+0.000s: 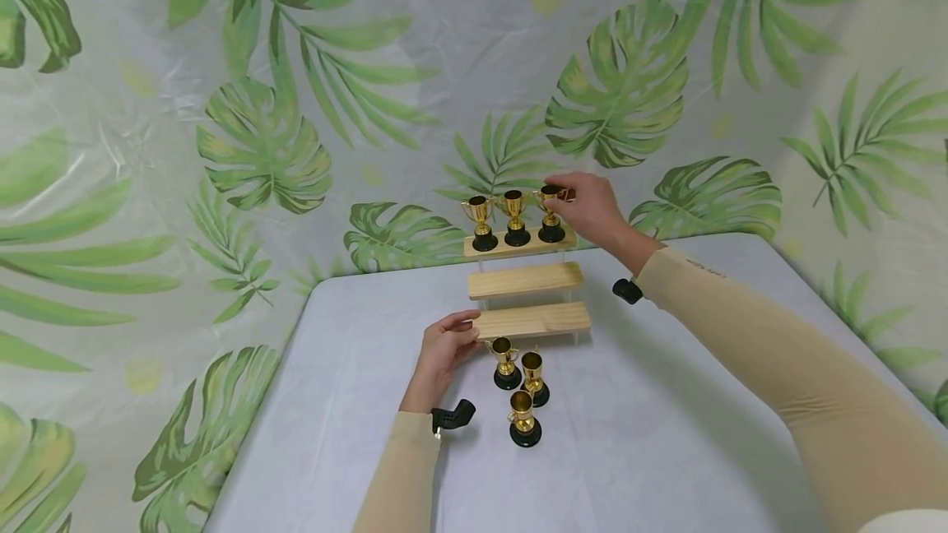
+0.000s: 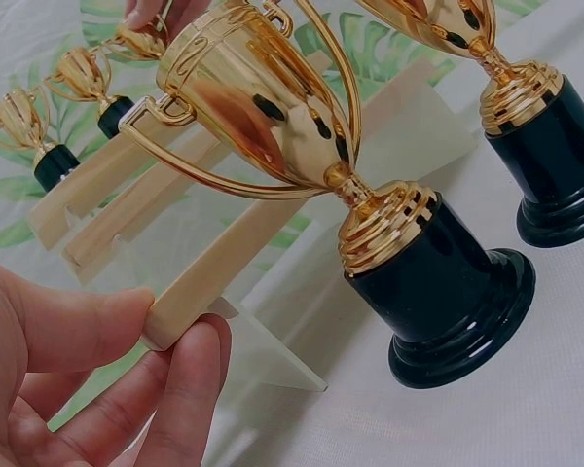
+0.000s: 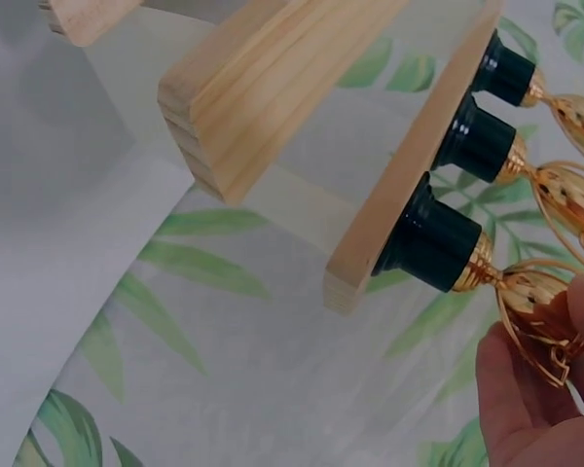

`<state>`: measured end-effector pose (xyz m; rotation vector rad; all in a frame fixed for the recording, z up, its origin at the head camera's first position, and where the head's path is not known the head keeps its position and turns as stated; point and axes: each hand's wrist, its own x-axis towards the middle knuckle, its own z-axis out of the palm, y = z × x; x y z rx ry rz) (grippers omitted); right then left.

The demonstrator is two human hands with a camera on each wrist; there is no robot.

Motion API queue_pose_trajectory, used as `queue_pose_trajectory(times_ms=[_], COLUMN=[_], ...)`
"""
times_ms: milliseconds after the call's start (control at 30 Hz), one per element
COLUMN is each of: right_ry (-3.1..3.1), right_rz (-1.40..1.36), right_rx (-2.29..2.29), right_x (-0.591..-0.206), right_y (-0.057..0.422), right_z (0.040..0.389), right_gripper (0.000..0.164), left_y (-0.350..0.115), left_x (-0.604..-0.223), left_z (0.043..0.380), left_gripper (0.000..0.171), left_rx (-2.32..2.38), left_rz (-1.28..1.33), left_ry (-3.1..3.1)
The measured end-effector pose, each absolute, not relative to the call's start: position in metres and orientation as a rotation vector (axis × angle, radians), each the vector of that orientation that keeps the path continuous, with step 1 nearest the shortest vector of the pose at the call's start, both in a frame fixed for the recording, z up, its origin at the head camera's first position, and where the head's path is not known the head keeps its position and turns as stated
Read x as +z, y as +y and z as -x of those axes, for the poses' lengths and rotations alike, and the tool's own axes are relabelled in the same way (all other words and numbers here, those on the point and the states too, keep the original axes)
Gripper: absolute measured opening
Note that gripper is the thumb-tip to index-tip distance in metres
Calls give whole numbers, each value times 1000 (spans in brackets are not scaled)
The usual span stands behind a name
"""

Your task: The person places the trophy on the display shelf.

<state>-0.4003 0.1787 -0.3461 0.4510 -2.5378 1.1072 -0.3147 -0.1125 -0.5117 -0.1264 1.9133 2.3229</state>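
Observation:
Three small gold trophy cups on black bases stand in a row on the top wooden step of a three-tier display stand. My right hand pinches the rightmost trophy by its cup and handle; its base sits on the step. At the front, my left hand grips the left end of the lowest step between thumb and fingers. Close beside that hand, three more trophies stand on the table, the nearest to the stand, another and a front one.
The stand's clear supports rest on a white-covered table. Right behind the table hangs a leaf-patterned curtain. The middle step carries no trophies. Each wrist wears a black camera, such as the left one.

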Motion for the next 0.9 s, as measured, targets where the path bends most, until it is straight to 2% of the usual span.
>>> queue_pose_trajectory(times_ms=[333,633,900], right_ry=[-2536,-2539,-2508], right_rz=[-449,-419,-429], right_rx=[1086,1061,1097], right_x=[-345,-345,-338], right_y=[178,183,184], right_z=[397,394,389], right_gripper=[47,58,56], left_y=[-113,-111,-112], left_x=[-513,-515,-514], left_z=[316,316,315], left_gripper=[35,36,35], left_rx=[2327,2318,2342], left_rz=[135,110,127], left_ry=[1907,1907,1888])
